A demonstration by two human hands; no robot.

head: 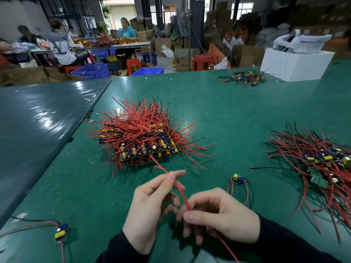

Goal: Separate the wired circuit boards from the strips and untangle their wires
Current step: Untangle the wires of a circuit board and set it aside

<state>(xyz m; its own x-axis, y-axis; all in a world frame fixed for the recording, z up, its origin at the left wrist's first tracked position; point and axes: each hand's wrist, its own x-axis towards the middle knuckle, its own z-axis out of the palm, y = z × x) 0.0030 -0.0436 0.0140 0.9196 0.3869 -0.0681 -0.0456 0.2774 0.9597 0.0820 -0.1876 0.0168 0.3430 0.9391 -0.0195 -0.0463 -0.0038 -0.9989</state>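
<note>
A: What do the hands hold at this moment?

B: The right hand (222,215) pinches a red wire (182,194) between thumb and fingers, which are curled around it. The left hand (152,202) pinches the same wire a little higher, with the thumb and one finger; its other fingers are only half bent. The wire runs up from the hands to the stack (144,141) in the middle of the table (228,111).

A: So the wire belongs to the stack?

B: I think yes, but I cannot tell to which board it goes. It disappears among the other red wires at the front edge of the stack.

A: How much of the work is done?

B: Some part. On the right lies a pile (319,164) of boards with loose wires, probably already separated. One single board (237,180) lies just beside the right hand, and another one (60,232) lies near the left edge. A small heap (245,78) lies far away, near a white box (296,63).

A: And what is left?

B: The stack is large, with several strips one on another and very many tangled wires. By my judgement, much of the task remains, because this stack looks about as big as the finished pile.
</note>
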